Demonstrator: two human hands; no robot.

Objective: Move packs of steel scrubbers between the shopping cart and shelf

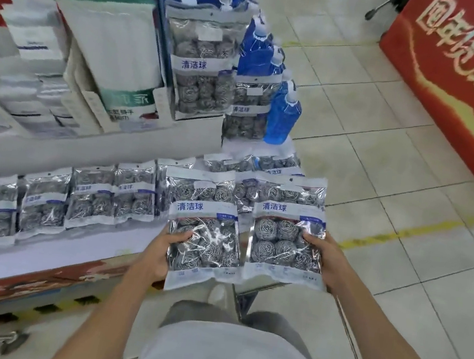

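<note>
My left hand (163,251) grips the lower left edge of one clear pack of steel scrubbers (203,229). My right hand (325,260) grips the right edge of a second pack (283,231). Both packs are held upright side by side, just in front of the low white shelf (73,250). Several more scrubber packs (90,198) stand in a row along that shelf, and other packs (202,83) stand on the level above. Only a thin metal bar of the shopping cart (357,357) shows under my right forearm.
Blue refill pouches (282,115) lean beside the upper packs. White cloth and towel packs (111,49) fill the shelf on the left. A red banner-covered stand (470,90) sits across the tiled aisle at right. A yellow floor line (404,233) crosses the tiles.
</note>
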